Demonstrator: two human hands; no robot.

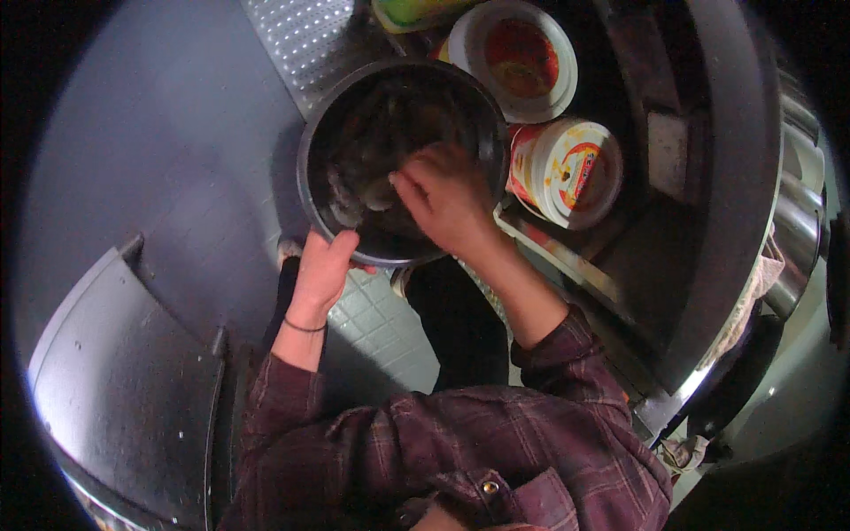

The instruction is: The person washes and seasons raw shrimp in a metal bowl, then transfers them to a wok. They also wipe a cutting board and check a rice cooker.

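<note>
A large round metal pan (304,174) with a dark inside lies before me, tilted or level, I cannot tell. My left hand (324,265) grips its near left rim, thumb over the edge and fingers beneath. Over the right half of the pan is my right hand (446,192), its fingers bent, thumb and forefinger close together. Whether it pinches something small cannot be told. Dim, blurred pale shapes (345,199) show in the pan left of my right hand; what they are is unclear.
Right of the pan stands a lidded plastic bucket (586,174) with a printed label. Behind it is a white round tub (564,63) with red contents or a red print. A perforated metal sheet (299,40) lies at the top, a stainless steel cabinet (126,372) at the lower left, and a dark counter (724,199) at the right.
</note>
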